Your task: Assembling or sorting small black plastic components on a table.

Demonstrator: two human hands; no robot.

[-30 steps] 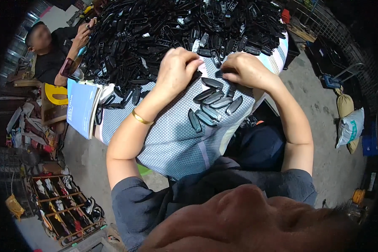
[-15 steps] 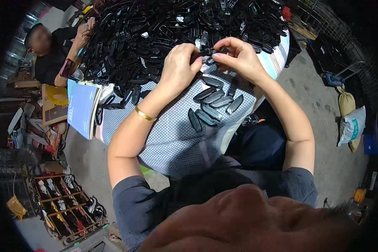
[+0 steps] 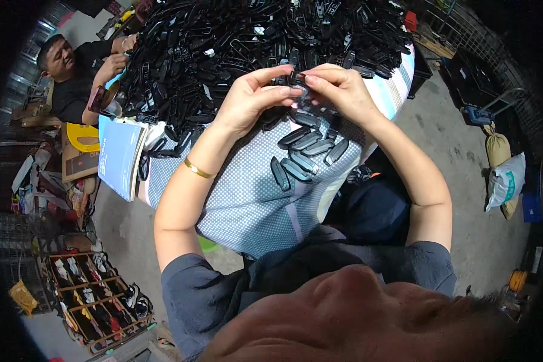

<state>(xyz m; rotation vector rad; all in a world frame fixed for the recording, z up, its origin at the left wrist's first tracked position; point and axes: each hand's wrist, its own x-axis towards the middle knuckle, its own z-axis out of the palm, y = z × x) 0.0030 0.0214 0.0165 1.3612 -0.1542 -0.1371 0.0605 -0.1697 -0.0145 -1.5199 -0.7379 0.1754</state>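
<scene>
Just in front of a big heap of black plastic parts, my two hands meet over the table. My left hand [image 3: 253,99] is closed in a pinch, thumb and fingertips on a small black plastic piece [image 3: 297,77]. From the other side my right hand [image 3: 345,92] pinches the same piece between thumb and forefinger. Fingers cover most of it, so its full shape is hidden. Below my hands, several long, oval, glossy black plastic pieces [image 3: 317,146] lie loosely grouped on a dotted grey-white cloth [image 3: 241,199].
The heap of black parts [image 3: 223,54] fills the table's far side. A blue-covered book [image 3: 119,158] lies at its left edge. At the far left another person [image 3: 72,78] has both hands at the heap. A divided rack [image 3: 96,295] stands on the floor, lower left; sacks [image 3: 505,181] at right.
My left hand's fingers have straightened into a pinch, and its wrist has shifted slightly left. My right hand's fingertips have moved slightly left and down. The other person's hands have moved at the heap.
</scene>
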